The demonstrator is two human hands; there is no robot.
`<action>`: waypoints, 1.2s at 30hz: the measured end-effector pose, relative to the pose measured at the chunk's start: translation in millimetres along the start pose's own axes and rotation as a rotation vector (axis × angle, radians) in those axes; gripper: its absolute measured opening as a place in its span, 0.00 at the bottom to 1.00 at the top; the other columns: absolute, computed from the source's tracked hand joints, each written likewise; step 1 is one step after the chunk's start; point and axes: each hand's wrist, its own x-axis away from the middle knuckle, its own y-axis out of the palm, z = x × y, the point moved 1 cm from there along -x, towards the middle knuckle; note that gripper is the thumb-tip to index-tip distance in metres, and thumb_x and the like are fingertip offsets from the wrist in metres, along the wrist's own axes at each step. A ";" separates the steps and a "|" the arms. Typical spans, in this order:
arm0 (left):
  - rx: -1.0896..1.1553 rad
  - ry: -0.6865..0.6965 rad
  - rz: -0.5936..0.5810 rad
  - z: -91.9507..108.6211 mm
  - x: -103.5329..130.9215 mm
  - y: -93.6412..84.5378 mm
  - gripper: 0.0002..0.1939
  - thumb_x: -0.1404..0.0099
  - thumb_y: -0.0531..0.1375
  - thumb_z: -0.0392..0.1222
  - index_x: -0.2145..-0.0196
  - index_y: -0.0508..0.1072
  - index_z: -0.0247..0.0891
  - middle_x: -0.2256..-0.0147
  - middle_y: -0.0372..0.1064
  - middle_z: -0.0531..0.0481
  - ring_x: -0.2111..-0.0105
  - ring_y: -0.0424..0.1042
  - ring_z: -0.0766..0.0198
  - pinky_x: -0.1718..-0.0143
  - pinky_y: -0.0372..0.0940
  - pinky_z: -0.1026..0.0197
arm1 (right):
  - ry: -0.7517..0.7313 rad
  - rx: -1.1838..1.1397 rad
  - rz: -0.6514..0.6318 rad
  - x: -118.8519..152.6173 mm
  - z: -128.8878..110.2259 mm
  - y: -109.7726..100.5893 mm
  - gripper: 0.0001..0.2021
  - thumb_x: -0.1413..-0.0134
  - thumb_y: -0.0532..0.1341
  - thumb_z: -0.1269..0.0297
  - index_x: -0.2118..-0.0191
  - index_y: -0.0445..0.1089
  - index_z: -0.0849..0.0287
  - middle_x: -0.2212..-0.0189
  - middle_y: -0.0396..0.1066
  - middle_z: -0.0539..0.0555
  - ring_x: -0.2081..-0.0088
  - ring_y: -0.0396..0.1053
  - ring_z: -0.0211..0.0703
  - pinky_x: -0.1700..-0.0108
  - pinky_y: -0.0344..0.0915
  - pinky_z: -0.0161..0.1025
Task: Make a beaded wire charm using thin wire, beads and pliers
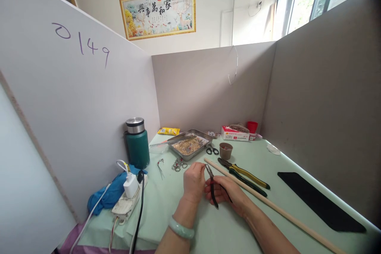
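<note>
My right hand (224, 192) is closed around the dark handles of a small pair of pliers (212, 186), whose jaws point up and to the left. My left hand (194, 180) is closed in a pinch right beside the plier tips; whatever its fingers hold is too small to make out. Just beyond the hands a wooden rod (253, 192) lies slantwise on the table. Larger pliers with yellow and green handles (245, 175) rest behind the rod. A small heap of metal chain or rings (178, 164) lies behind my left hand.
A metal tray (190, 143) of small gold-coloured pieces stands at the back, with scissors (212, 151) and a brown cup (226, 151) beside it. At left are a green bottle (137, 147) and a power strip (126, 206) with cables. A black flat piece (320, 200) lies right.
</note>
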 end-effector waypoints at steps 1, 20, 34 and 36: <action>-0.002 -0.001 -0.001 0.0 -0.1 0.1 0.08 0.39 0.52 0.33 0.70 0.71 0.36 0.72 0.69 0.49 0.70 0.68 0.66 0.66 0.61 0.65 | -0.006 -0.006 -0.004 0.4 0.1 0.7 0.15 0.48 0.51 0.58 0.65 0.67 0.65 0.70 0.72 0.60 0.70 0.71 0.45 0.66 0.68 0.44; 0.080 -0.178 -0.055 -2.9 -1.2 2.2 0.08 0.43 0.54 0.34 0.73 0.73 0.37 0.75 0.70 0.50 0.73 0.67 0.67 0.69 0.60 0.64 | -0.018 0.029 0.060 3.8 -5.6 9.3 0.14 0.52 0.54 0.58 0.66 0.67 0.64 0.70 0.72 0.58 0.70 0.71 0.44 0.70 0.67 0.39; 0.351 -0.426 -0.037 -11.1 -3.3 6.0 0.07 0.45 0.55 0.37 0.73 0.73 0.36 0.75 0.72 0.49 0.75 0.71 0.66 0.70 0.64 0.63 | -0.009 0.020 0.053 4.8 -4.5 6.9 0.16 0.49 0.50 0.57 0.62 0.66 0.64 0.67 0.72 0.60 0.67 0.71 0.46 0.67 0.67 0.42; 0.504 -0.595 0.011 -18.3 -4.8 7.9 0.06 0.46 0.56 0.38 0.73 0.72 0.35 0.75 0.72 0.49 0.77 0.72 0.65 0.72 0.65 0.64 | -0.010 0.126 0.097 4.8 -6.2 2.5 0.17 0.48 0.49 0.57 0.61 0.67 0.63 0.65 0.72 0.61 0.66 0.71 0.48 0.65 0.67 0.45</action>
